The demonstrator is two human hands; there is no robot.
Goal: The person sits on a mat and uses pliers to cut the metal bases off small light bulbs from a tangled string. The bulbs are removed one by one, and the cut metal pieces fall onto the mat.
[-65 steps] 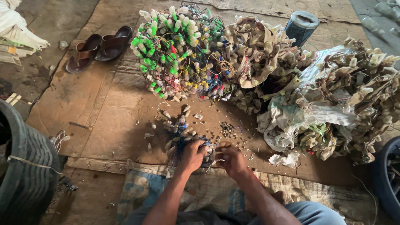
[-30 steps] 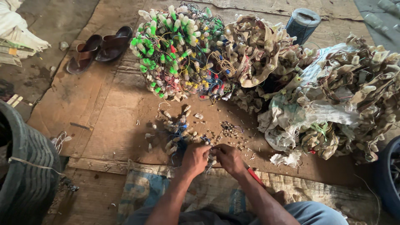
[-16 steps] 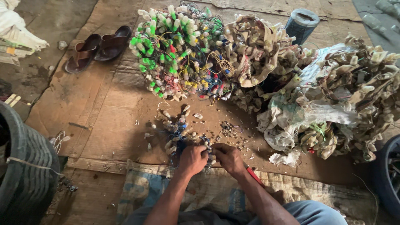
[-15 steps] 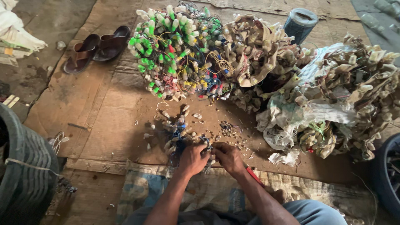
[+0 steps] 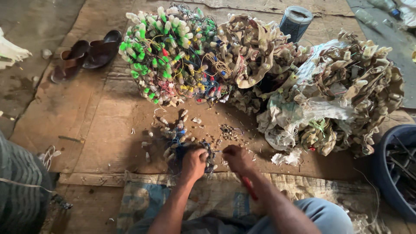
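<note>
Hands on a small wired-bulb cluster

Head view: left hand (image 5: 193,162) grips the small bulb cluster (image 5: 180,138) at 6 o'clock; right hand (image 5: 236,158) closed around a red-handled tool (image 5: 249,187); big bulb heap (image 5: 173,52) at 12 o'clock.

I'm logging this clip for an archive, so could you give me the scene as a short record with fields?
setting: person seated on the floor, on flattened cardboard and a woven mat
left hand: gripping a small cluster of wired bulb sockets
right hand: closed on a red-handled tool, working at the same cluster
behind: colourful tangle of wired sockets; pale tangled pile
elsewhere: pair of sandals, dark cylinder, blue tub
loose bits: small scraps scattered near the hands
</note>
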